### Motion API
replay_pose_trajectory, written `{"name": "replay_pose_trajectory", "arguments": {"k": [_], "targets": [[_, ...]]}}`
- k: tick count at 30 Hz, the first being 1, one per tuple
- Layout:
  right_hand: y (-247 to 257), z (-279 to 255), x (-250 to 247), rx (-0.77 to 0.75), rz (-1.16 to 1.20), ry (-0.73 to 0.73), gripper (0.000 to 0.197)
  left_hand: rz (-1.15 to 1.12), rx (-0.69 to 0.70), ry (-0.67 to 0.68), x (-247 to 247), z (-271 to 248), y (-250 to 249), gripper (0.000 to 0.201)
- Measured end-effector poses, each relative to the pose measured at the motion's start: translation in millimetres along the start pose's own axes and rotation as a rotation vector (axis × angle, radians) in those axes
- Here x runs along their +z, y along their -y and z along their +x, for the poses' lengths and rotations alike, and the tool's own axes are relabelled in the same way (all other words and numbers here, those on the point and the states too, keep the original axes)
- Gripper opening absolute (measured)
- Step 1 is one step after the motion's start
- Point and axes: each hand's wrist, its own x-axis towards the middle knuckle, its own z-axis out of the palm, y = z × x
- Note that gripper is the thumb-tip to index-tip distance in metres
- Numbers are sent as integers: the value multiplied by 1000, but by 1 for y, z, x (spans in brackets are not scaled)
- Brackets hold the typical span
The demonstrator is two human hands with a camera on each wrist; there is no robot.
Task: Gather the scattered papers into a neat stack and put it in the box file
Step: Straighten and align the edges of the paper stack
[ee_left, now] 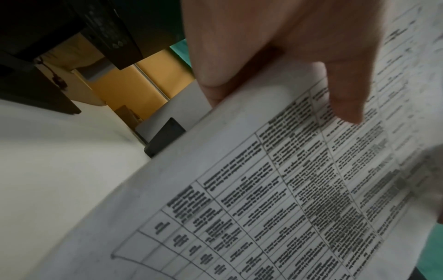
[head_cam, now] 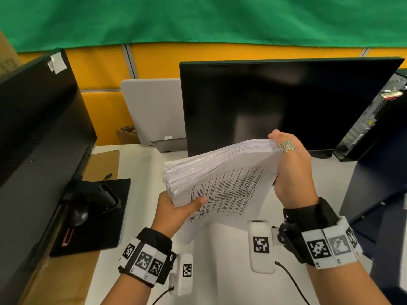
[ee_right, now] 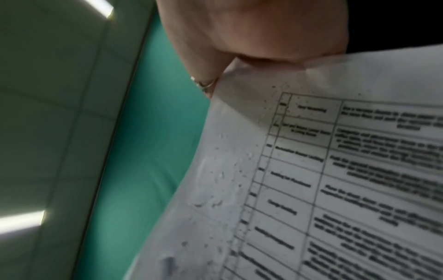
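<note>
While a dark monitor [head_cam: 286, 104] stands behind, a thick stack of papers [head_cam: 222, 172] is held tilted above the white bench [head_cam: 141, 164], gripped at its lower corner by the left hand [head_cam: 174, 210] and pinched at its upper edge by the ringed right hand [head_cam: 290, 172]. Printed tables are seen on the facing sheet, their wording too blurred to be read.

A dark monitor [head_cam: 275, 102] stands at the back edge of the white desk [head_cam: 141, 164], its screen off. Along the desk's left edge another black monitor [head_cam: 37, 119] shows its back, its flat base [head_cam: 103, 216] sitting on a brown cardboard sheet [head_cam: 66, 278]. A computer tower [head_cam: 374, 119] stands at the back right corner. Behind hang yellow partition panels [head_cam: 103, 71] and a green cloth [head_cam: 198, 18]
</note>
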Motion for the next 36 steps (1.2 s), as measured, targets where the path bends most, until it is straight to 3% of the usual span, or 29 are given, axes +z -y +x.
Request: {"name": "replay_pose_trajectory", "arguments": {"k": [5, 10, 12, 15, 18, 20, 23, 26, 27, 29, 30, 32, 33, 34, 36], "targets": [[1, -1, -5, -16, -10, 43, 9, -35, 58, -35, 4, -4, -7, 48], [2, 0, -8, -66, -18, 109, 12, -20, 17, -57, 3, -1, 1, 48], [0, 0, -12, -107, -12, 202, 34, -6, -14, -46, -1, 2, 6, 51], [-18, 0, -26, -232, -44, 367, 88, -3, -44, -40, -6, 8, 12, 58], [-46, 2, -40, -261, -161, 415, 107, 7, -68, -51, -8, 12, 12, 53], [-58, 3, -41, -187, -196, 405, 93, 8, -66, -15, -9, 14, 11, 49], [-65, 5, -37, -101, -160, 369, 55, -17, -51, 3, -5, 14, 7, 47], [-70, 5, -34, -130, -133, 330, 51, -19, -37, -66, -1, 11, -2, 45], [-71, 4, -33, -125, -113, 311, 51, 13, 0, -112, 0, 9, -7, 56], [-72, 5, -32, -118, -90, 297, 50, 166, 230, -303, -4, 6, -21, 95], [-71, 5, -31, -120, -92, 302, 50, 318, 430, -380, -7, 4, -30, 102], [-70, 5, -30, -115, -85, 319, 51, 775, 781, -409, -6, 0, -52, 93], [-69, 5, -30, -110, -76, 326, 51, 1014, 845, -368, -3, -3, -63, 87], [-69, 6, -30, -107, -71, 330, 50, 1230, 819, -303, 1, -5, -72, 84], [-69, 7, -29, -105, -77, 332, 48, 1483, 607, -188, 3, -8, -82, 84]]}}
